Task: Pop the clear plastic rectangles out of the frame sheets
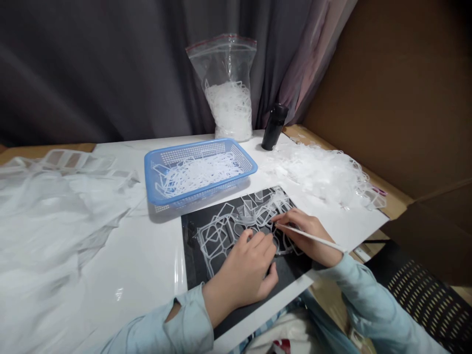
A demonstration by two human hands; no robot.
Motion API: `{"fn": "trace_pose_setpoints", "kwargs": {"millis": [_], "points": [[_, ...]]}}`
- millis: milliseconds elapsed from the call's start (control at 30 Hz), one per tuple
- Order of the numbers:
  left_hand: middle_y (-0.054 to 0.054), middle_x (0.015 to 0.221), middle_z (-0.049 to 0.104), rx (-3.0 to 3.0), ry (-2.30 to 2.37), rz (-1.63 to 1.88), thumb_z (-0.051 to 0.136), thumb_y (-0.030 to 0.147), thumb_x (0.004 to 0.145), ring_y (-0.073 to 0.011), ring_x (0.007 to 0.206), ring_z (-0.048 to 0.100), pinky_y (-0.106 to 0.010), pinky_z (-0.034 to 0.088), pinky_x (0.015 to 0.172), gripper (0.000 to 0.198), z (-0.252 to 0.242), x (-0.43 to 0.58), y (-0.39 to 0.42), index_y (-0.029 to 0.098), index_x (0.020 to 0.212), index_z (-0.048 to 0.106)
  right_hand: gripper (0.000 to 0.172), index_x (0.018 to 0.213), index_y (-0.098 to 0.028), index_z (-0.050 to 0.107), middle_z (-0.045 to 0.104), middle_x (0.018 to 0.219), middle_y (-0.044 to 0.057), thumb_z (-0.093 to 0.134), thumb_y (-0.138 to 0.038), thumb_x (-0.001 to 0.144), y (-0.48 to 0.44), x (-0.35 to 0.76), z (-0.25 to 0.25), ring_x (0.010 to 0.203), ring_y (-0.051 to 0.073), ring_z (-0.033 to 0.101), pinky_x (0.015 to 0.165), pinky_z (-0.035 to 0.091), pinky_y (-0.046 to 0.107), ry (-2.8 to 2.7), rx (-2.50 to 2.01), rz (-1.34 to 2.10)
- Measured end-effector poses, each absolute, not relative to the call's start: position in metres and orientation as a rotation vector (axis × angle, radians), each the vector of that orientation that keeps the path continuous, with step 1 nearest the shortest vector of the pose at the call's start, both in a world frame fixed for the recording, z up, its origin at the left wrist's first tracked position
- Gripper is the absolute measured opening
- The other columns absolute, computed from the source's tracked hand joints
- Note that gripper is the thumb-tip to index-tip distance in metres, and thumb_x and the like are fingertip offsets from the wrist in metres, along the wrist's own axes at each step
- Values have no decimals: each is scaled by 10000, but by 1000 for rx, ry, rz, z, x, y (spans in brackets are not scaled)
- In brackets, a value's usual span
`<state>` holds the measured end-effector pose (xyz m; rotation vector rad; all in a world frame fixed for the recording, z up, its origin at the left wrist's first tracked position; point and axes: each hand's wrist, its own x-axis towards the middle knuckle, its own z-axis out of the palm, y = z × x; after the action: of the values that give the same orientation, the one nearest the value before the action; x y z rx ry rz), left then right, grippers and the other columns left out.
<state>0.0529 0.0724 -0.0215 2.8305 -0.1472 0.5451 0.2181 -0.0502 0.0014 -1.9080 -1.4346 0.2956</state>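
Note:
A black mat (193,246) lies on the white table top (140,255), and a tangle of clear plastic outline strips (221,241) lies on it. My left hand (241,273) rests on the mat, with its curled fingers on the strips; I cannot tell whether it grips one. My right hand (308,236) holds a thin white stick (313,237) like a pen, its tip touching the strips near my left fingers.
A blue plastic basket (191,146) of white strips sits beyond the mat. Behind stand a zip bag of strips (228,110) and a black bottle (275,127). A pile of strips (317,172) lies right, white sheets (55,231) left, cardboard (391,98) beyond.

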Motion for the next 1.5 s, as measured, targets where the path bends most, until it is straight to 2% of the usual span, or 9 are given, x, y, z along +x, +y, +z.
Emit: {"fn": "trace_pose_setpoints", "kwargs": {"millis": [433, 833, 967, 1100, 1233, 1300, 1367, 1433, 1500], "points": [[-96, 1123, 680, 2816, -141, 533, 542, 247, 853, -250, 993, 584, -413, 395, 898, 185, -23, 52, 72, 153, 990, 623, 171, 800, -240, 556, 754, 1015, 64, 548, -282, 965, 11, 271, 30, 805, 207, 620, 713, 490, 342, -1486, -1862, -258], [-91, 1076, 673, 2800, -137, 565, 562, 264, 827, -243, 1001, 571, -400, 392, 904, 168, -25, 52, 72, 164, 952, 610, 212, 802, -236, 563, 751, 1021, 47, 602, -387, 945, 36, 275, 45, 901, 197, 701, 828, 568, 377, -1261, -1673, -399], [-68, 981, 668, 2791, -156, 604, 558, 264, 830, -230, 952, 561, -391, 382, 882, 122, -24, 53, 74, 167, 893, 596, 208, 828, -218, 597, 753, 1033, 71, 663, -399, 906, 19, 266, 42, 952, 212, 717, 840, 583, 377, -1319, -1659, -93], [-30, 745, 588, 2767, -253, 740, 527, 285, 841, -197, 772, 510, -366, 376, 756, 145, -21, 53, 75, 185, 738, 552, 208, 817, -187, 650, 714, 1129, 109, 702, -381, 871, -3, 258, 31, 948, 208, 708, 799, 586, 346, -1451, -1671, 368], [-14, 640, 534, 2737, -283, 867, 502, 258, 877, -181, 671, 460, -352, 350, 677, 193, -18, 53, 76, 184, 708, 560, 176, 797, -185, 656, 704, 1033, 83, 718, -339, 853, -25, 252, 16, 895, 186, 688, 762, 566, 312, -1308, -1671, 521], [-27, 761, 629, 2774, -227, 846, 490, 207, 912, -187, 752, 511, -356, 357, 720, 160, -18, 53, 78, 170, 820, 615, 164, 799, -187, 656, 709, 990, 70, 725, -328, 847, -34, 250, 8, 905, 188, 684, 789, 555, 313, -1255, -1673, 595], [-38, 1050, 695, 2834, -167, 830, 494, 201, 936, -204, 955, 548, -372, 357, 838, 182, -21, 53, 78, 163, 1038, 640, 161, 813, -185, 660, 719, 978, 68, 718, -330, 854, -41, 249, 0, 915, 192, 685, 817, 547, 321, -1236, -1688, 666], [-29, 1302, 634, 2898, -122, 804, 497, 235, 950, -216, 1142, 505, -394, 317, 952, 313, -24, 53, 78, 162, 1242, 583, 174, 827, -181, 663, 726, 981, 74, 704, -345, 867, -46, 250, -8, 922, 199, 686, 836, 541, 332, -1233, -1703, 703], [-18, 1375, 597, 2939, -77, 765, 497, 260, 953, -222, 1203, 476, -413, 288, 992, 380, -28, 54, 78, 160, 1316, 546, 193, 830, -177, 661, 726, 994, 82, 692, -362, 875, -48, 250, -14, 933, 208, 686, 852, 537, 343, -1237, -1700, 705]]}}
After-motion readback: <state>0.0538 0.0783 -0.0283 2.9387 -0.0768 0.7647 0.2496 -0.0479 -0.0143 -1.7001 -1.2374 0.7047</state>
